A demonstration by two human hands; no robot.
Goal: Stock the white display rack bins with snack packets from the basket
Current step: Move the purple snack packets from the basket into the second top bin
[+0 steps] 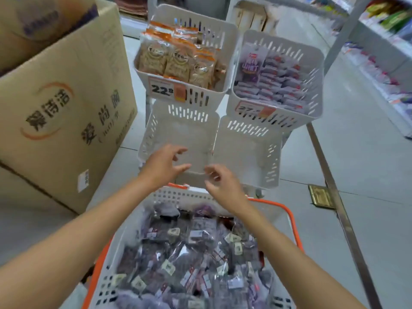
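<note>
Head view: left hand (163, 163) and right hand (220, 186) hover empty, fingers spread. Just beyond them sits the lower-left rack bin (153, 128); beneath the wrists, the basket (292, 221) of snack packets (178, 248)

**Both hands empty over lower rack bins**

Left hand (163, 162) and right hand (219, 182) hover side by side, fingers (181, 169) loosely spread, holding nothing, above the front edge of the lower-left white slotted plastic bin (156, 123). That bin and the lower-right white bin (270, 157) hold no packets. Upper-left bin (227, 41): orange-topped tan snack packets (176, 61), price tag (166, 89) reading 22.8. Upper-right bin (312, 70): purple-and-white packets (276, 83). Nearest the camera, an orange-rimmed white basket (292, 219) is heaped with dark purple snack packets (189, 255). Large brown cardboard box (66, 108) to the left, on the grey floor (356, 152).
</note>
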